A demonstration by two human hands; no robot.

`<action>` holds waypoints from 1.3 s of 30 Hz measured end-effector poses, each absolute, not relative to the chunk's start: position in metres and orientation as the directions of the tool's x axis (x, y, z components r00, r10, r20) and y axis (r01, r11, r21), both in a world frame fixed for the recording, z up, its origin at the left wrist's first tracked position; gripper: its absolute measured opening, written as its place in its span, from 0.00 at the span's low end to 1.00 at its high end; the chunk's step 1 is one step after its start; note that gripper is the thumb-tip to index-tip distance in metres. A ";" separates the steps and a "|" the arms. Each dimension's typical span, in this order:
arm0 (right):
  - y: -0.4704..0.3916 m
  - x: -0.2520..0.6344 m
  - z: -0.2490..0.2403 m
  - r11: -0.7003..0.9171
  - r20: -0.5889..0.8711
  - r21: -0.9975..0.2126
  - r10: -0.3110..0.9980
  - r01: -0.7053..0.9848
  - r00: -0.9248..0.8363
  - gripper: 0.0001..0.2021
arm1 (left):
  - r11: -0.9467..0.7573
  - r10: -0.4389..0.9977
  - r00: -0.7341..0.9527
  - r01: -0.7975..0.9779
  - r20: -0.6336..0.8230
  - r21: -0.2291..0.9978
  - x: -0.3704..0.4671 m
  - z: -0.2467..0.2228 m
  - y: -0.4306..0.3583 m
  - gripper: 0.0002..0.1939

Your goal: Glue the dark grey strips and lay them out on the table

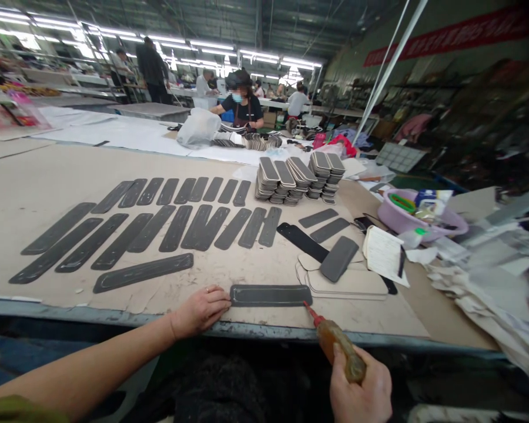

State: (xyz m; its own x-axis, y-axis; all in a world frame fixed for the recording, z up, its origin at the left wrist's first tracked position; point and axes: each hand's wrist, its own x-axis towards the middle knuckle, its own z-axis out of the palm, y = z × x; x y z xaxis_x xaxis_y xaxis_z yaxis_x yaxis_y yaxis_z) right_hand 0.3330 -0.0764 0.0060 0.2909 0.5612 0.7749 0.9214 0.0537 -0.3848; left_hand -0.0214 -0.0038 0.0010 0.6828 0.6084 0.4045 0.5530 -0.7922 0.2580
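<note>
A dark grey strip with rounded corners lies flat near the table's front edge, with a thin glossy line along its borders. The closed fingers of my left hand hold its left end against the table. My right hand is wrapped round an amber glue bottle, tilted so that its red nozzle meets the strip's right end. Rows of similar grey strips with shiny streaks are spread over the table to the left. One longer strip lies just beyond my left hand.
Stacks of grey pieces stand at the back right. Beige boards, a grey pad, a notebook and a purple basin are on the right. Across the table a person in black sits behind a plastic bag.
</note>
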 end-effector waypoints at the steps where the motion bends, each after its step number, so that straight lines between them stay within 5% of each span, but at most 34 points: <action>1: -0.076 0.335 0.006 0.037 0.792 -0.365 0.538 0.930 0.289 0.11 | -0.792 0.608 0.682 0.553 0.406 0.258 -0.021 0.001 -0.004 0.11; 4: -0.076 0.332 0.005 0.060 0.799 -0.386 0.520 0.921 0.301 0.11 | -0.789 0.612 0.680 0.560 0.404 0.254 -0.020 0.000 -0.004 0.11; 8: -0.073 0.304 0.005 0.211 0.694 -0.588 0.627 0.781 0.353 0.13 | -0.787 0.615 0.681 0.563 0.398 0.253 -0.020 0.001 -0.004 0.11; 14: -0.064 0.258 -0.001 0.397 0.631 -0.652 0.757 0.645 0.172 0.08 | -0.784 0.620 0.688 0.562 0.378 0.264 -0.021 0.000 -0.004 0.11; 25: -0.066 0.318 0.005 0.143 0.788 -0.418 0.548 0.897 0.280 0.10 | -0.770 0.637 0.655 0.557 0.406 0.310 -0.022 -0.003 -0.002 0.10; 34: -0.072 0.283 -0.003 0.305 0.602 -0.670 0.756 0.677 0.256 0.08 | -0.800 0.597 0.683 0.547 0.421 0.246 -0.016 0.004 0.007 0.11; 39: -0.070 0.296 0.004 0.251 0.655 -0.615 0.691 0.748 0.306 0.09 | -0.830 0.556 0.737 0.522 0.384 0.198 -0.013 0.009 0.011 0.12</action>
